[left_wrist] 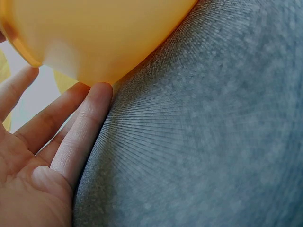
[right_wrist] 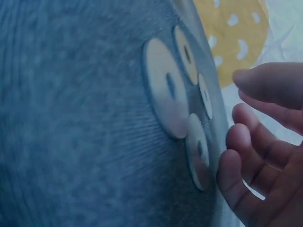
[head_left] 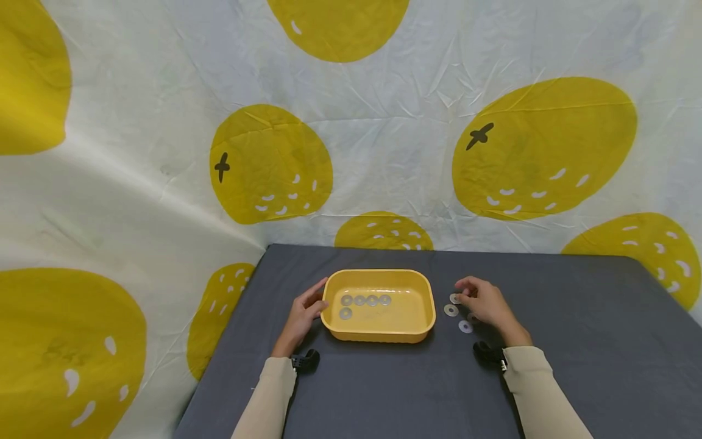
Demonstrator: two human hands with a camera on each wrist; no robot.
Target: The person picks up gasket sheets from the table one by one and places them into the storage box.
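Observation:
A yellow rectangular tray [head_left: 378, 336] stands on the dark cloth, with several flat metal washers [head_left: 372, 300] lying toward its left side. My left hand [head_left: 303, 314] holds the tray's left end, thumb over the rim and fingers along the outer wall. The left wrist view shows the fingertips [left_wrist: 100, 90] against the tray's underside edge. Right of the tray, my right hand [head_left: 488, 303] hovers over several loose washers [head_left: 451, 310]. In the right wrist view its fingers are loosely bent and apart from the washers [right_wrist: 164, 90], with nothing seen between them.
A dark grey cloth [head_left: 378, 390] covers the table. Behind and to the left hangs a white sheet with yellow fruit print [head_left: 395, 171]. Black wrist cameras sit on both forearms, the left [head_left: 307, 361] near the tray's front left corner.

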